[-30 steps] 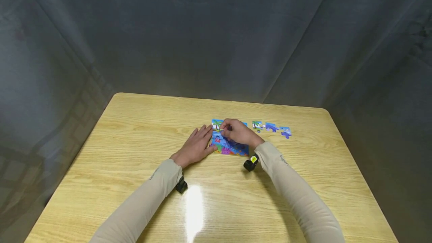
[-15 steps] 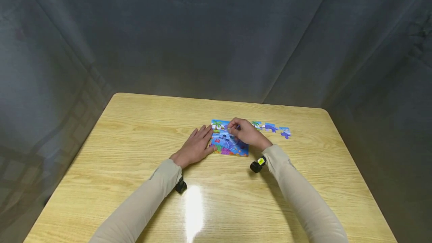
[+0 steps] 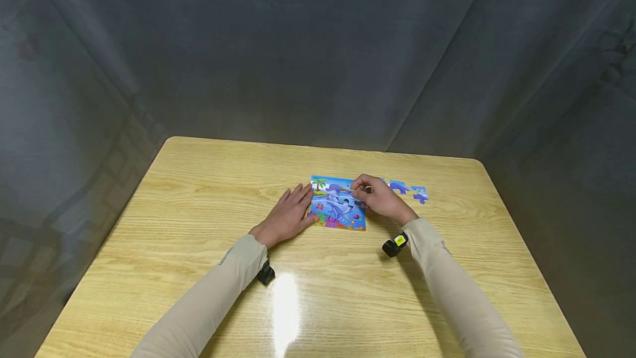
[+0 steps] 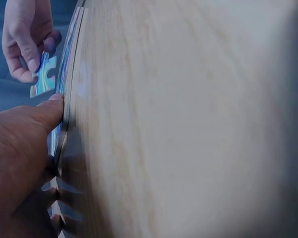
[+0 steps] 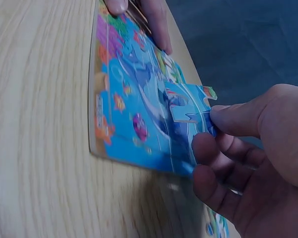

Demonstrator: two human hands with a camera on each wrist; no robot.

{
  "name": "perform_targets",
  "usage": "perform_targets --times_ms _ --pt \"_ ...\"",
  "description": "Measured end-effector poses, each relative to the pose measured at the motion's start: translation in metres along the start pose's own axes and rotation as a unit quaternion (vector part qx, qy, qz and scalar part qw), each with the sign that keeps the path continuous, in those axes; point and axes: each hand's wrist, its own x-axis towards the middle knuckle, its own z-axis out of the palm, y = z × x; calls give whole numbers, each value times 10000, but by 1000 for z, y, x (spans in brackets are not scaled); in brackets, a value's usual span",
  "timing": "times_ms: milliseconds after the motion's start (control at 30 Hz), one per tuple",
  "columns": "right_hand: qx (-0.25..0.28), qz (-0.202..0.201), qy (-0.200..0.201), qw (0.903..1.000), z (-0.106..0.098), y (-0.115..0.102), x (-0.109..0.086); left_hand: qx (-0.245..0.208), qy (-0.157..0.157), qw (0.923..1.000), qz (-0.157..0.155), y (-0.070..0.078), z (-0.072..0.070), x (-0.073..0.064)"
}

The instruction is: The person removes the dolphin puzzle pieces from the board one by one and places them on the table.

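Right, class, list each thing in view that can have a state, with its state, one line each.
Dolphin jigsaw, flat on the table
Held jigsaw piece, lifted
Loose jigsaw pieces, lying apart on the table
Left hand, resting on the jigsaw's left edge
Right hand, pinching the held jigsaw piece
Grey curtain, hanging behind the table

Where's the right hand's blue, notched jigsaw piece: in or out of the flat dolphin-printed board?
Out: the right hand pinches the piece above the board, its notch exposed.

You are wearing long beige sleeves point(image 3: 462, 286) bearing small dark lettering point(image 3: 226, 256). Behind the grip of your right hand point(image 3: 381, 201), a black wrist device point(image 3: 391, 248) is showing a yellow patch point(image 3: 400, 240); behind your left hand point(image 3: 285, 215), a second black device point(image 3: 266, 273) is sitting.
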Motion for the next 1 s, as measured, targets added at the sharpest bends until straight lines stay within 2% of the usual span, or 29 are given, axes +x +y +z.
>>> perform_targets --times_ms 700,1000 --pt "-145 135 267 9994 -42 27 -30 24 -105 9999 -58 0 0 1" --pt "-480 318 158 9982 -57 36 -41 5 -91 9999 -78 0 0 1"
